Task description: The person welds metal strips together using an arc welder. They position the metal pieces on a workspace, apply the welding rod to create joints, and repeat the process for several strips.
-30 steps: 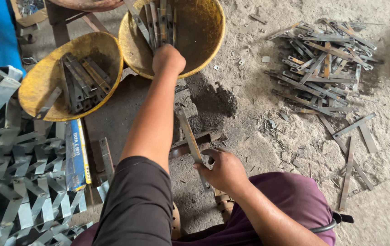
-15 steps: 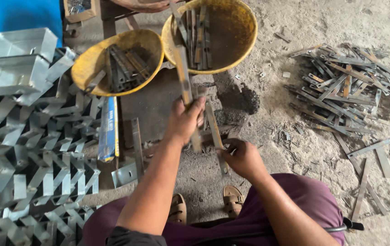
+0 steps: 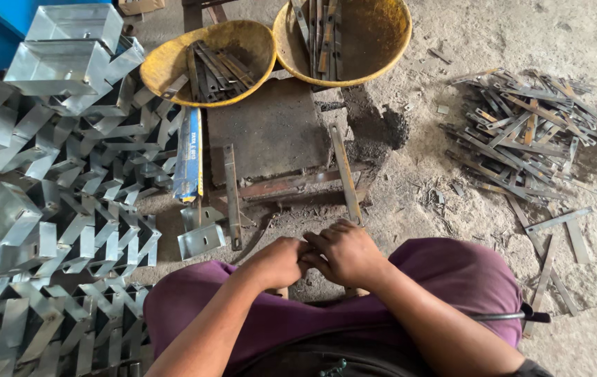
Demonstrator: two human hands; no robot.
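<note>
My two hands meet just above my knees, which are covered in purple cloth. My right hand (image 3: 346,253) is closed over the near end of a long flat metal strip (image 3: 344,171) that runs away from me across the edge of a dark steel slab (image 3: 267,129). My left hand (image 3: 279,260) is curled in a fist against the right one, and what it holds is hidden. Another strip (image 3: 231,195) lies loose on the slab's left side.
Two yellow bowls (image 3: 166,64) (image 3: 385,61) with metal strips stand beyond the slab. A heap of strips (image 3: 521,129) lies on the dusty floor at right. Several folded sheet-metal brackets (image 3: 68,209) fill the left side. A blue and yellow flat tool (image 3: 190,150) lies beside them.
My left hand has come back from the far yellow bowl to my knees. Both hands drew close together, and the strip now lies lengthwise from my right hand.
</note>
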